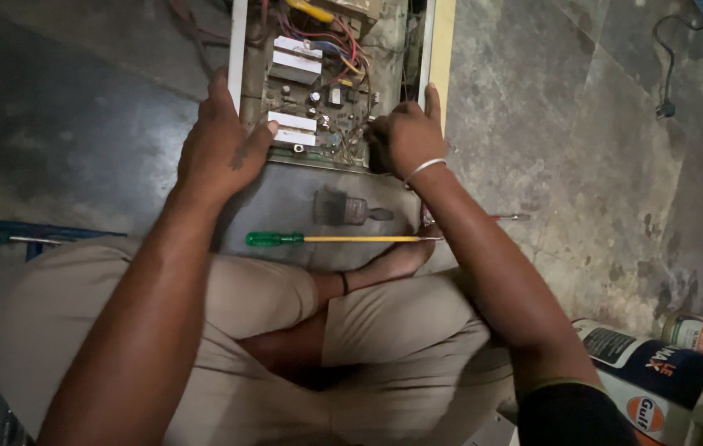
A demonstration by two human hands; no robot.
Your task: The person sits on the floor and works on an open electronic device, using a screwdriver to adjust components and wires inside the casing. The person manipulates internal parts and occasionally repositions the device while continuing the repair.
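An open electronic unit with a green circuit board (pixel 318 99), white blocks and coloured wires lies on the floor ahead of my crossed legs. My left hand (pixel 223 144) grips the unit's left edge, thumb resting on the board near a white block. My right hand (pixel 405 136), a metal bangle on its wrist, holds the right edge with fingers curled over the board's lower corner. A green-handled screwdriver (pixel 331 239) with a yellow shaft lies on the floor between the unit and my foot. A small brush (pixel 347 209) lies just above it.
Cans and a bottle (pixel 657 372) stand at the lower right. A black cable with a plug (pixel 667 106) trails across the stone floor at upper right. A blue strip (pixel 13 231) lies at the left. A second tool's metal tip (pixel 515 217) pokes out behind my right forearm.
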